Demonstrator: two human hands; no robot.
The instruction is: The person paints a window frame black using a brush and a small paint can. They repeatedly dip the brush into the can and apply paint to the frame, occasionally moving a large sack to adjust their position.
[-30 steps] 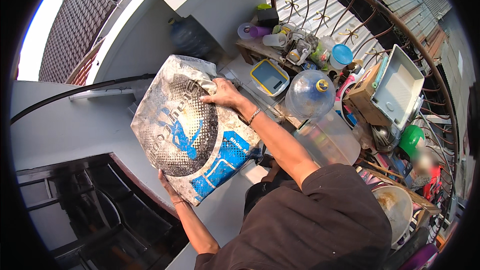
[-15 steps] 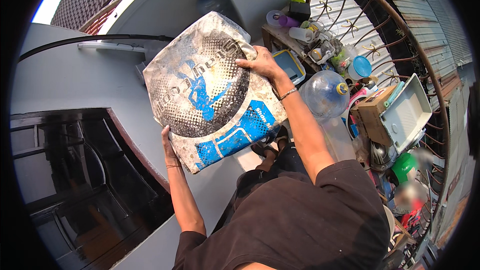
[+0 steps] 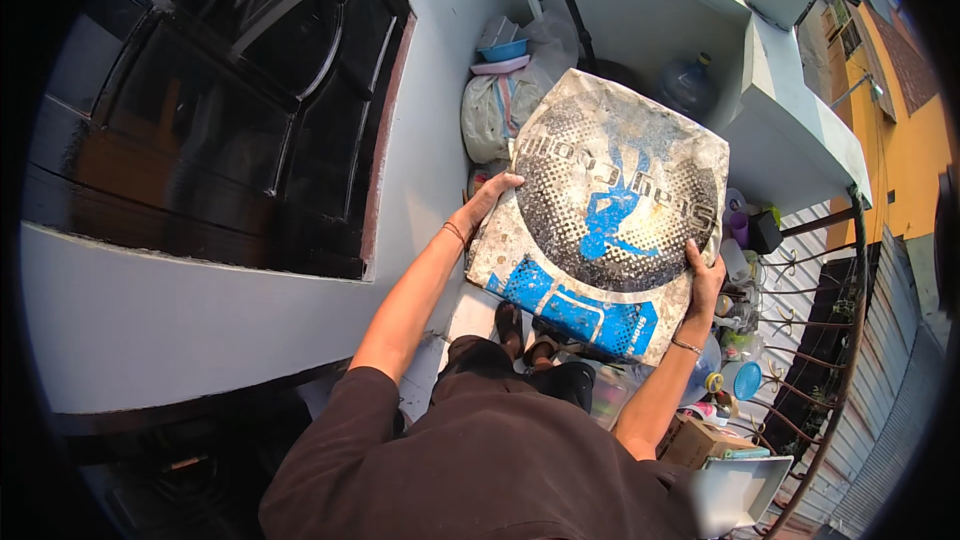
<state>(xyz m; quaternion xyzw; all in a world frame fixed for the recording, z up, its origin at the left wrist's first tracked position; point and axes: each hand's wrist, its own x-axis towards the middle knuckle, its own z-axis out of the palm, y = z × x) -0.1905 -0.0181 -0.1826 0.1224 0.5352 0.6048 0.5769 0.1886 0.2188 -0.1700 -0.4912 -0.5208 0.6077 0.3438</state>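
I hold up a large, squarish white package (image 3: 620,210), scuffed and dirty, in front of me. Its wrapper has a dark dotted circle, a blue figure and a blue band along the near edge. My left hand (image 3: 490,200) grips its left side, with the thumb on the front face. On the right side, my right hand (image 3: 706,285) clasps the edge, thumb up on the face. The fingers behind the package are hidden on both hands. Whether the package is a stuffed sack or a covered box I cannot tell.
Behind the package, a filled plastic bag (image 3: 488,118) with a blue tray (image 3: 503,52) on top stands by the wall. A large water bottle (image 3: 688,85) sits in the far corner. Household clutter and a cardboard box (image 3: 692,443) line the curved metal railing (image 3: 858,310) at right.
My view has swung toward the right, so the package now appears farther right and more level. Both hands still grip its sides. The plastic bag in the corner has come into view.
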